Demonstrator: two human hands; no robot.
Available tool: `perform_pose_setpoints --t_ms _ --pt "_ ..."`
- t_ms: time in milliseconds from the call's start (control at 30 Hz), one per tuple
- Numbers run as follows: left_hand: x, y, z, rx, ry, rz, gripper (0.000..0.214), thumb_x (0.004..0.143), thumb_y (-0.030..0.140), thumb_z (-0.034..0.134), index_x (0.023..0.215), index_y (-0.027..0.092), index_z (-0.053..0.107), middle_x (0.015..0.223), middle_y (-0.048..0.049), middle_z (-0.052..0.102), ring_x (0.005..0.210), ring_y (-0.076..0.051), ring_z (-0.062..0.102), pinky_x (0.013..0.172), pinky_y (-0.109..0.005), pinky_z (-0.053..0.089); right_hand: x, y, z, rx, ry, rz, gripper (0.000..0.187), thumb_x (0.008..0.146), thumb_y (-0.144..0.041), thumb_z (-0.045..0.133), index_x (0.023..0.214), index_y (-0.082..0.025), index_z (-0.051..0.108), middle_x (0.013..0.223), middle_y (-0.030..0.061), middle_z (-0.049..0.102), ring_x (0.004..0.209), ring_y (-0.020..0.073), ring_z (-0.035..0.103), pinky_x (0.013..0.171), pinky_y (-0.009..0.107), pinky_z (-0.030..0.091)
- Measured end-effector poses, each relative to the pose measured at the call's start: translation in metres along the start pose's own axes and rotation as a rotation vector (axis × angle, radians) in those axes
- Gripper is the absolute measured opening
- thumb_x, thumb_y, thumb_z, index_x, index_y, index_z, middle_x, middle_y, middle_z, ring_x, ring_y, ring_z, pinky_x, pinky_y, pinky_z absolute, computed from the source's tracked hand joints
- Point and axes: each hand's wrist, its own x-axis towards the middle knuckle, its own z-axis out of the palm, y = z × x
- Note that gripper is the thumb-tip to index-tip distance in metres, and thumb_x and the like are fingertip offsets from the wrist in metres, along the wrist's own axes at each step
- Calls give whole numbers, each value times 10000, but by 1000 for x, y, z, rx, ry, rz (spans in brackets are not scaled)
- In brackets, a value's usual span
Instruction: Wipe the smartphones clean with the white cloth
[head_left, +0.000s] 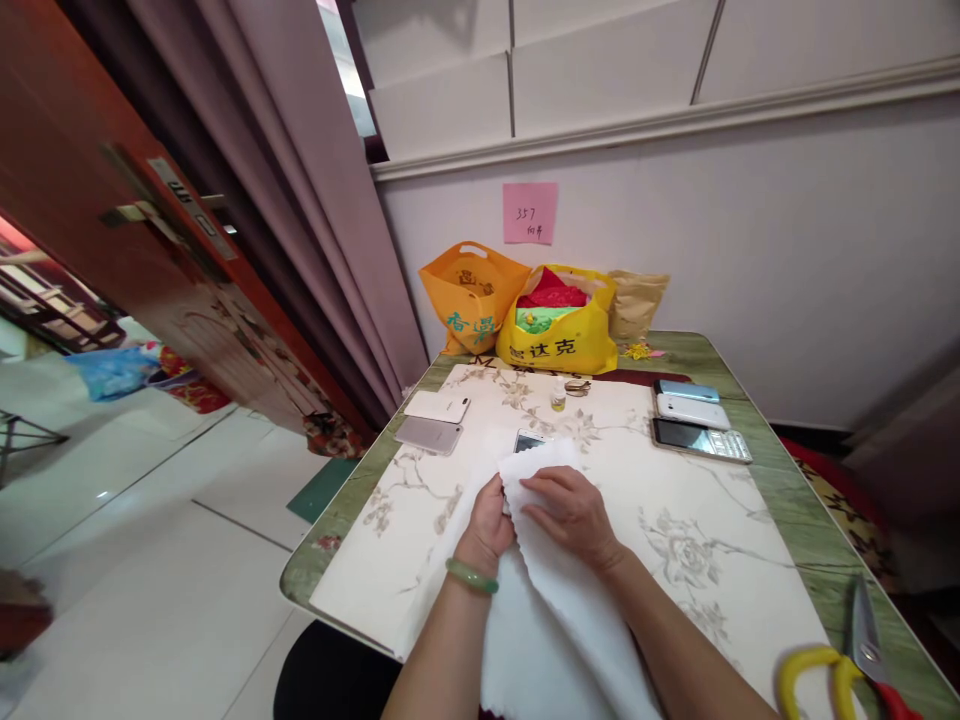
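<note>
A white cloth (559, 610) lies over the near middle of the table, its far end folded over. My left hand (489, 520) is closed on the cloth's left edge, with a green bangle on the wrist. My right hand (571, 512) rests on top of the fold, fingers bent and pressing on it. A phone (529, 440) peeks out from under the cloth's far edge, mostly hidden.
Two phones (433, 420) lie at the table's left, three more phones (694, 420) at the right. A small bottle (558, 397) stands mid-table. Orange bag (471, 295) and yellow bag (559, 325) stand against the wall. Scissors (855, 655) lie at the near right corner.
</note>
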Motion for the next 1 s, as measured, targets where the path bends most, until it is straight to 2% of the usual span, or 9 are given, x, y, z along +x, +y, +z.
perform_pose_setpoints --t_ms 133,267,367,467,567,667,833,900,1000 --pt "-3 1 6 -21 -40 -32 227 815 317 593 920 160 719 874 -68 752 957 -247 678 877 -336 517 -2 1 7 -52 -82 -41 243 870 -296 625 1107 -273 671 986 51 669 882 190 608 789 352 494" --pt "-5 1 11 -38 -69 -39 205 797 241 648 951 125 718 941 -76 749 988 -229 672 953 -314 480 -2 13 3 -145 61 119 219 904 -315 580 1094 -275 682 958 51 655 888 197 594 806 351 480" --pt "-4 0 10 -48 -40 -34 219 808 196 641 997 108 710 1003 -81 741 997 -204 671 982 -292 461 -2 21 -1 -204 197 254 294 922 -338 537 1182 -252 642 1012 74 635 952 219 577 864 375 476" --pt "-1 -2 7 -66 3 -63 218 830 195 618 1005 100 706 1000 -80 742 962 -194 680 969 -289 470 -2 21 -2 -246 250 319 357 928 -335 503 1260 -235 589 1074 97 618 1013 243 557 901 410 465" --pt "-1 -2 6 -74 26 -55 193 846 236 609 953 108 707 928 -74 747 902 -196 688 934 -301 490 -2 14 1 -213 173 283 346 919 -319 503 1239 -233 600 1076 99 619 1003 241 563 898 411 470" --pt "-2 -1 7 -92 5 -25 199 856 293 609 905 119 694 874 -75 739 884 -202 685 903 -308 501 -2 3 3 -74 9 148 269 907 -284 515 1134 -246 654 1008 76 644 934 207 593 840 356 499" --pt "-4 0 9 -93 -56 -38 360 853 458 592 915 115 679 807 -88 722 887 -236 683 841 -337 522 -2 -10 1 114 -227 -48 193 855 -316 590 1010 -262 693 970 45 671 854 182 620 786 331 517" --pt "-4 -1 8 -82 -69 -47 411 856 491 575 947 104 678 832 -105 722 899 -242 681 845 -342 518 -2 -7 1 99 -217 -34 201 870 -303 570 1026 -262 691 960 44 671 858 179 624 785 324 520" --pt "-4 -2 5 -50 -62 -50 462 853 517 571 1003 93 676 902 -125 725 920 -243 676 856 -333 510 -3 1 3 -5 -87 65 286 895 -302 534 1154 -256 648 1030 65 657 947 198 617 828 336 525"
